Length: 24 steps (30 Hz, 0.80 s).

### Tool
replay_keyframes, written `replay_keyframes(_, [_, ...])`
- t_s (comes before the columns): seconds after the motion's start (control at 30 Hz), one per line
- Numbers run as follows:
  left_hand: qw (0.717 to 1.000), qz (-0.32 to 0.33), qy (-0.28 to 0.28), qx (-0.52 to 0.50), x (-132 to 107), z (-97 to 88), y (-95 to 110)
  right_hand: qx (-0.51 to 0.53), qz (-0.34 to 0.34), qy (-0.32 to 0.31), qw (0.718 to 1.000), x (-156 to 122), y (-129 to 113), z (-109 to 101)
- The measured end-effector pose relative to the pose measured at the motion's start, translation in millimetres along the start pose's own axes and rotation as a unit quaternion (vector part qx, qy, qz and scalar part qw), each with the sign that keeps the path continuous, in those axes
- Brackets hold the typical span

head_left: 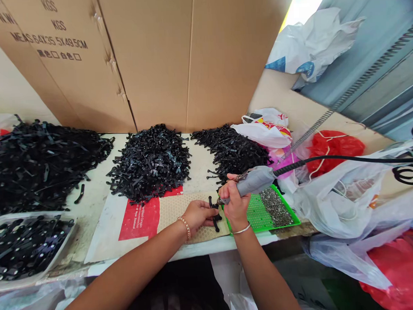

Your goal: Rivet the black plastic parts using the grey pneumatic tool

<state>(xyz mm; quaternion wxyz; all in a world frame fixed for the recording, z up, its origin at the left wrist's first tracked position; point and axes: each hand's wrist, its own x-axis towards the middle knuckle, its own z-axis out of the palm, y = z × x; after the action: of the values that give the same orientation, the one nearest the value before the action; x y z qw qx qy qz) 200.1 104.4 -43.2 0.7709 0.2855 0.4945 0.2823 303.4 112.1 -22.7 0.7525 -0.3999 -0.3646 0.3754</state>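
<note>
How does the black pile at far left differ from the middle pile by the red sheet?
The far-left pile is wider and sprawls to the picture's left edge; the middle pile is a compact mound. The far-left pile's pieces look longer and strap-like; the middle pile's look shorter and more tangled. The middle pile overlaps the red sheet; the far-left pile lies apart from it. Both are loose black plastic parts on the table.

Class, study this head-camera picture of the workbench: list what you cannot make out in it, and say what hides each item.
- Tip of the grey power tool: hidden by the right hand, head view.
- Shape of the small black part under the left hand: half covered by fingers, too small.
- Contents of the green tray: tiny grey specks, too small to identify.
- Print on the cardboard box: cut off by the top edge.
</note>
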Motion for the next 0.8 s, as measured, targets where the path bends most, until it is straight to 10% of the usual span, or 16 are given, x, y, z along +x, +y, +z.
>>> replay_keyframes(0.57, [1.000,0.007,0.024,0.012,5.8,-0.6,-5.5,0.007,0.085,-0.159,0.984,7.6,6.5,-0.9])
replay_keyframes(0.8, [1.000,0.007,-0.004,0.005,-1.1,0.3,-0.5,0.012,-0.046,-0.031,0.998,10.5,-39.1,-17.7])
